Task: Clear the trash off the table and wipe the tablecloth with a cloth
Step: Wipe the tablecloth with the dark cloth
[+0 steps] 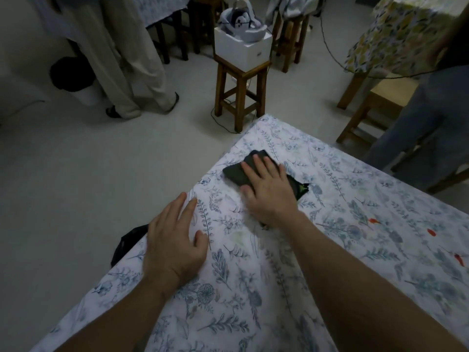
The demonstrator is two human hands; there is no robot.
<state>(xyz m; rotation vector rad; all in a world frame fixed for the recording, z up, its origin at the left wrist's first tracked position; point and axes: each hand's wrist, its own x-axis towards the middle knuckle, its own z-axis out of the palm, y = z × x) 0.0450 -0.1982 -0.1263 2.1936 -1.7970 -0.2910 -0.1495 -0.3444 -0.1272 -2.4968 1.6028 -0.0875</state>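
A white tablecloth [330, 250] with a blue leaf print covers the table. My right hand [269, 189] lies flat, fingers spread, pressing a dark folded cloth [236, 171] onto the tablecloth near the table's far corner. The cloth's far right end shows a green patch. My left hand [175, 242] rests palm down on the tablecloth by the left edge, holding nothing. Small red stains [431, 232] mark the tablecloth at the right.
A black bag [127, 242] sits on the floor beside the table's left edge. A wooden stool [238, 92] carrying a white box stands beyond the corner. One person stands at far left, another at right next to a stool [375, 110].
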